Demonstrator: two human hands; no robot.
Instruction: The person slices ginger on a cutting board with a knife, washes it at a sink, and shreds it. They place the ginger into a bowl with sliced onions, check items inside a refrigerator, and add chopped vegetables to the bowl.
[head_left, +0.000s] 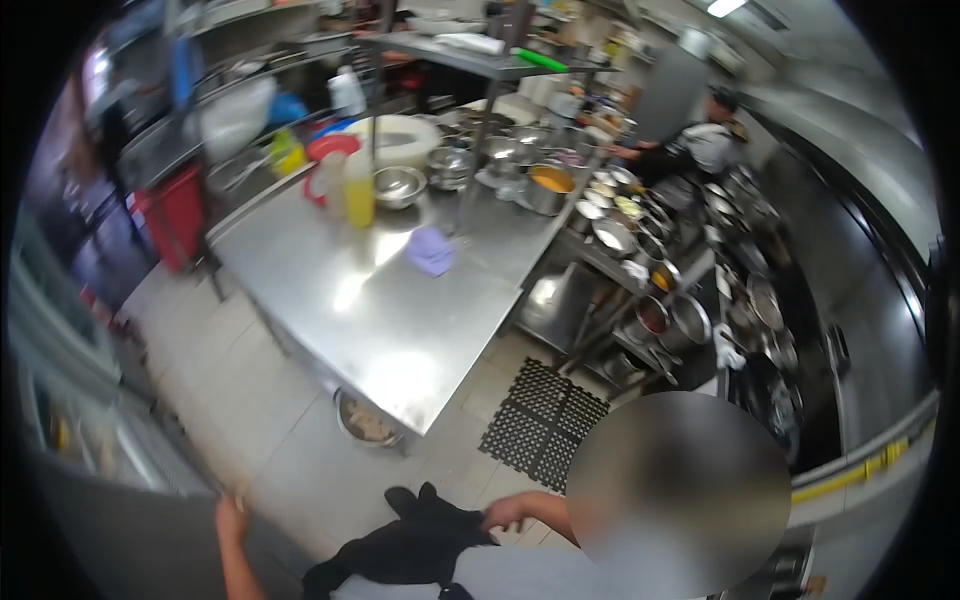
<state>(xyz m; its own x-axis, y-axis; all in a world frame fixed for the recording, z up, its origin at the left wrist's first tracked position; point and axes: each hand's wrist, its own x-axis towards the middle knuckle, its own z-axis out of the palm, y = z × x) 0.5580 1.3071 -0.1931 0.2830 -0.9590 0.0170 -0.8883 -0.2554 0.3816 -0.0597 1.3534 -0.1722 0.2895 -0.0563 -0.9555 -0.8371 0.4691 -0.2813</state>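
At the lower left my left hand (233, 517) is closed at the edge of a grey door or panel (180, 535), its fingertips partly hidden. My right hand (507, 511) lies beside the black apron (420, 540) on my body, touching or very near its edge. Its fingers are loosely bent and the thumb stands apart; nothing shows in it. Dark shoe tips (414, 496) show just beyond the apron. A blurred patch covers part of my right arm's side.
A steel table (390, 310) stands ahead, bearing a purple cloth (430, 250), bowls and a yellow bottle (359, 190). Under it sits a bowl of food (366, 419). A black mat (545, 420) lies on the floor. Another person (705, 145) stands by the pans at right.
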